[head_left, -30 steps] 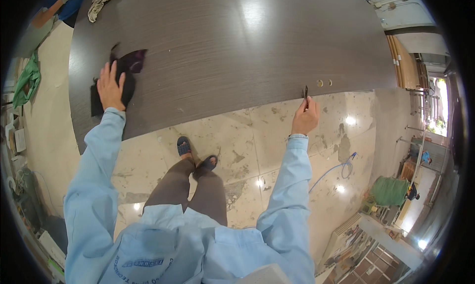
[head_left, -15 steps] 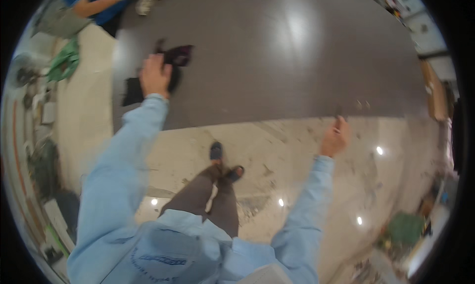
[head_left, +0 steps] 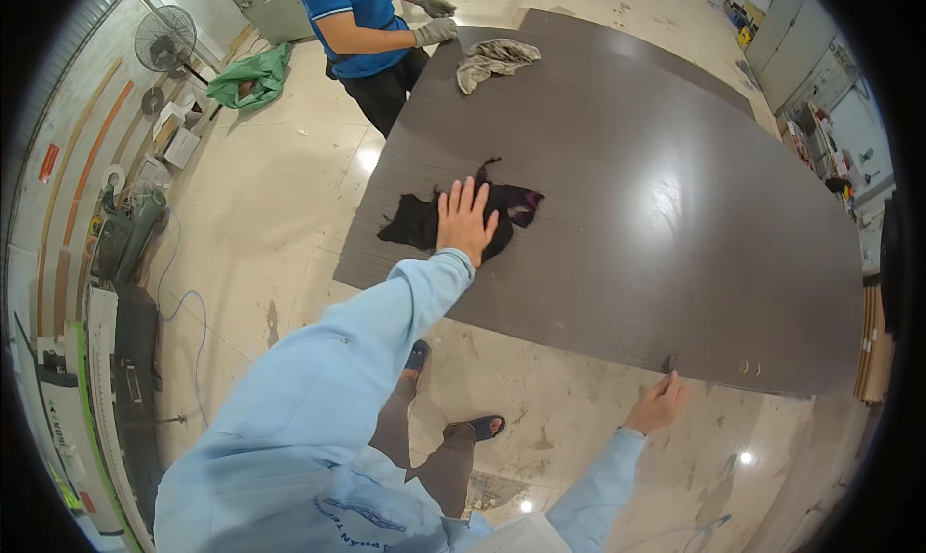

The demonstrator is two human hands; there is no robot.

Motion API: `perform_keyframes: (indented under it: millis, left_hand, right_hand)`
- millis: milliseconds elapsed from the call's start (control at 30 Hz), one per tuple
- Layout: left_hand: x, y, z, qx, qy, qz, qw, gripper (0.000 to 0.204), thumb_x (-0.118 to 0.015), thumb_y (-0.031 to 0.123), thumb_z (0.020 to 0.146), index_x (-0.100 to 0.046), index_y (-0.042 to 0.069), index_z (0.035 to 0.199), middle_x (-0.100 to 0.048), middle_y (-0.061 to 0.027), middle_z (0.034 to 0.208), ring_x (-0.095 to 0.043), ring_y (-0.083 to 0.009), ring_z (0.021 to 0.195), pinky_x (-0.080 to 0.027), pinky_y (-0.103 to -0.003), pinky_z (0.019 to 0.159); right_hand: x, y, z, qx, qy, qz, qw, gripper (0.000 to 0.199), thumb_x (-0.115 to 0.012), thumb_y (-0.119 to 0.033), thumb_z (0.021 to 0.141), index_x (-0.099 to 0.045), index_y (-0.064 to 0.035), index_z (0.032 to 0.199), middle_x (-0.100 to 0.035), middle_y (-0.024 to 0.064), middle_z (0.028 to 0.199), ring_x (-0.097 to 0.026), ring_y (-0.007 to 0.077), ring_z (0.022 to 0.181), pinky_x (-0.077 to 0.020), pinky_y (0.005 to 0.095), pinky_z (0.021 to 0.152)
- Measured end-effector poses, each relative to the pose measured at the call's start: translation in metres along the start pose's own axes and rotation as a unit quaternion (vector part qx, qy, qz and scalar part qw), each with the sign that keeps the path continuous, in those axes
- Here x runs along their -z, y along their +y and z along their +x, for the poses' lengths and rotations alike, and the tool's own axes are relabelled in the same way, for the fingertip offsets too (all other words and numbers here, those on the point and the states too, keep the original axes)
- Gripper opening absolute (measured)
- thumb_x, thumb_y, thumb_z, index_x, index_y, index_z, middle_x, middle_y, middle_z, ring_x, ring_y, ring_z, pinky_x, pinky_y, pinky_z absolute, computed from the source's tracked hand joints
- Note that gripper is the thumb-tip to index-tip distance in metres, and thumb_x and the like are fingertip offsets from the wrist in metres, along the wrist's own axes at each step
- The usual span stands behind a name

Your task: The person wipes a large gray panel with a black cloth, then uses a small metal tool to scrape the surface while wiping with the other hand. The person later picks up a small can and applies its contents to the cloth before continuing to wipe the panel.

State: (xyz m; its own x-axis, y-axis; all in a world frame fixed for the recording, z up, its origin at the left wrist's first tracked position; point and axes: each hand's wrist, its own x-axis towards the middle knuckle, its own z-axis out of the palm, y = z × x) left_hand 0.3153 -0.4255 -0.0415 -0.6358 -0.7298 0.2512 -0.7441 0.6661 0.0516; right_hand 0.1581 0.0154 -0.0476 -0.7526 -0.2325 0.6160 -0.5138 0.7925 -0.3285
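My left hand (head_left: pixel 466 223) lies flat, fingers spread, on a crumpled black cloth (head_left: pixel 413 222) with a purple patch. The cloth rests on a large dark brown panel (head_left: pixel 579 167) with a smooth, shiny face. At the panel's near edge, my right hand (head_left: pixel 658 404) is closed around a small dark pointed object (head_left: pixel 668 363), its tip sticking out past the fingers. Most of that object is hidden, so its kind cannot be made out. Two small ring-shaped things (head_left: pixel 749 368) lie on the panel to the right of it.
A co-worker in a blue shirt (head_left: pixel 362 32) and grey gloves touches the panel's far left corner, beside a grey-brown rag (head_left: pixel 494 61). Leftward stand a fan (head_left: pixel 166 38), a green sack (head_left: pixel 253 79) and a black case (head_left: pixel 130 360). A blue hose (head_left: pixel 201 322) crosses the floor.
My view has swung, so the panel appears tilted and more of the co-worker shows. My left hand is still on the cloth, and my right hand stays by the near edge.
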Motion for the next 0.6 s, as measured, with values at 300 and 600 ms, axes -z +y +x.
perform_keyframes:
  millis: [300, 600]
  left_hand:
    - [-0.012, 0.002, 0.012, -0.132, 0.046, -0.056, 0.989, 0.056, -0.065, 0.04, 0.092, -0.057, 0.015, 0.141, -0.049, -0.013, 0.153, -0.041, -0.0352, 0.144, -0.03, -0.057, 0.117]
    - [-0.045, -0.003, 0.018, -0.119, 0.021, 0.023, 0.992, 0.054, -0.043, 0.05, 0.108, -0.041, 0.028, 0.157, -0.038, -0.0019, 0.164, -0.033, -0.0249, 0.152, -0.028, -0.048, 0.123]
  right_hand:
    - [-0.008, -0.113, -0.056, 0.061, -0.066, -0.011, 0.996, 0.038, -0.063, 0.004, 0.078, -0.071, -0.0104, 0.112, -0.065, 0.0095, 0.092, -0.063, 0.0307, 0.09, -0.0526, 0.0422, 0.073]
    - [-0.007, -0.108, -0.036, 0.043, -0.022, 0.031, 0.998, 0.02, -0.065, -0.004, 0.084, -0.069, -0.0101, 0.103, -0.064, 0.0095, 0.093, -0.064, 0.0315, 0.084, -0.0513, 0.0443, 0.067]
